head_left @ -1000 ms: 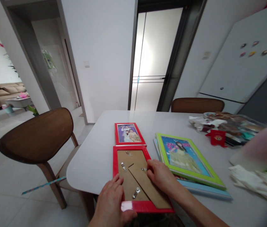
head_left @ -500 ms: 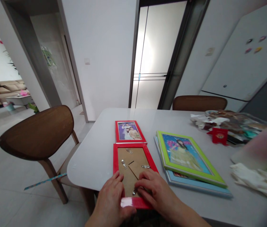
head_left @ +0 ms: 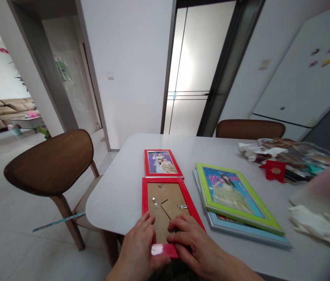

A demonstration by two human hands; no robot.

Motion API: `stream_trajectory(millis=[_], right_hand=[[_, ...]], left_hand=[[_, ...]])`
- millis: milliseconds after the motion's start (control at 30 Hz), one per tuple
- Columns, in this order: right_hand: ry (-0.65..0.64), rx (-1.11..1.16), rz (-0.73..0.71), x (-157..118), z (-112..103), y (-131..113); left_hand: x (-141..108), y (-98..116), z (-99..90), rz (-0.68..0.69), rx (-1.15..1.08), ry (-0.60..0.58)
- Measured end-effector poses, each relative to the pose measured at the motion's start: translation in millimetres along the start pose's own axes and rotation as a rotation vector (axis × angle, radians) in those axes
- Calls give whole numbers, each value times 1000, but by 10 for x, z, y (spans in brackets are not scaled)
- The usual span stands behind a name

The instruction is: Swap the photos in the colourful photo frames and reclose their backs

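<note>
One red picture frame (head_left: 144, 203) lies face down on the white table (head_left: 115, 195), just below a smaller red frame (head_left: 161, 164); its cardboard backing (head_left: 165, 193) carries metal clips (head_left: 155, 202); the easel strut (head_left: 165, 210), angled open earlier, now lies flat; the left hand (head_left: 138, 249) holds the lower edge; the right hand (head_left: 191, 244) presses curled fingers on the backing, grip unclear.

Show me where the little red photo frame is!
In the head view, the little red photo frame lies on the white table, just beyond the face-down red frame and left of the green frame.
</note>
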State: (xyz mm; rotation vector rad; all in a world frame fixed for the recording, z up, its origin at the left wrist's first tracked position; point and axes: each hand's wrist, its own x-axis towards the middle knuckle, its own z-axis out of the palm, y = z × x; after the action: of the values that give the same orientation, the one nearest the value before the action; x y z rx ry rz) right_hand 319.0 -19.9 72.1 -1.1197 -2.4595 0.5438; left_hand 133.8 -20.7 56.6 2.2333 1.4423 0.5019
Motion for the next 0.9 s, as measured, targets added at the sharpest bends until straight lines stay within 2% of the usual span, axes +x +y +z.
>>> stream_trajectory(millis=[167,333,500,633,900], right_hand=[[181,-27,147,402,83,112],[116,-194,168,760,196,167],[28,-343,34,700,290,170],[-28,-487,-26,630,283,140],[74,-259,149,805,229,78]], left_hand=[[7,-81,42,53,-6,7],[15,-94,53,56,3,-13],[25,-86,58,52,-15,-5],[33,-81,43,50,-38,-4],[1,-66,38,44,-45,10]])
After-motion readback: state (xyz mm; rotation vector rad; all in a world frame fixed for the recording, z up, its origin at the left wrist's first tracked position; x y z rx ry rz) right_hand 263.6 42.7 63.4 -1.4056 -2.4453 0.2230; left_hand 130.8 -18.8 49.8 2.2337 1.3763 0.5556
